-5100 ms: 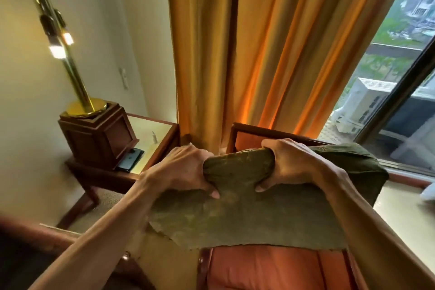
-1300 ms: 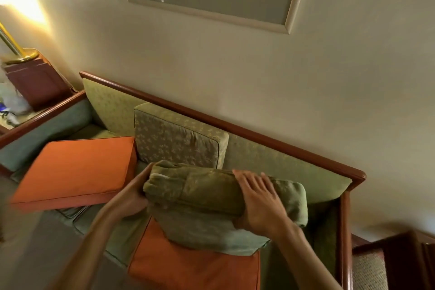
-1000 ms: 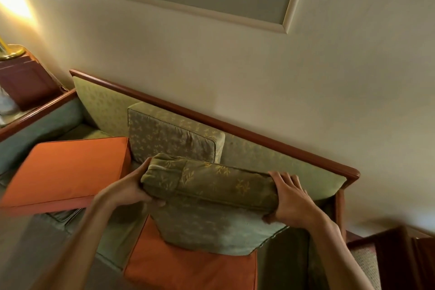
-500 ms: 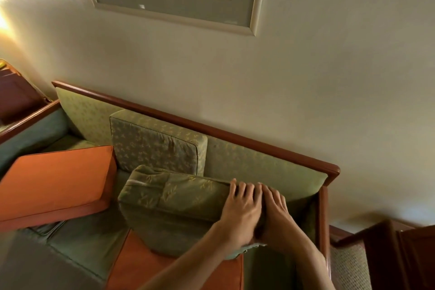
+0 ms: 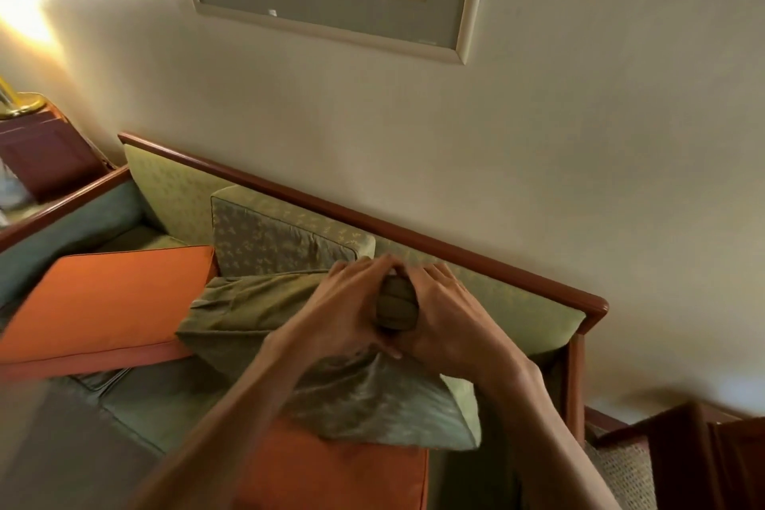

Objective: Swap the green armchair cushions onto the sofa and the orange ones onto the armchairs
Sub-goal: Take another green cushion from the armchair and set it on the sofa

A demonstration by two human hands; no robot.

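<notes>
My left hand (image 5: 343, 308) and right hand (image 5: 445, 317) sit side by side, fingers curled and closed over the bunched upper edge of the green cushion (image 5: 364, 397), a fold of fabric showing between them. The cushion leans against the sofa (image 5: 476, 261) backrest towards its right end, next to a second green cushion (image 5: 281, 238) that stands upright at the back. Its lower edge rests on an orange cushion (image 5: 343, 468) lying on the seat at the front edge.

The risk I see: the cover looks loose and crumpled, so I may be gripping fabric, not filling, and the cushion could sag or slide forward off the orange one when I let go. With the orange cushion under it, it cannot seat properly.

Its long axis runs along the backrest, left to right, its face tilted up and towards me. Another orange cushion (image 5: 107, 298) lies at the seat's left end.
</notes>
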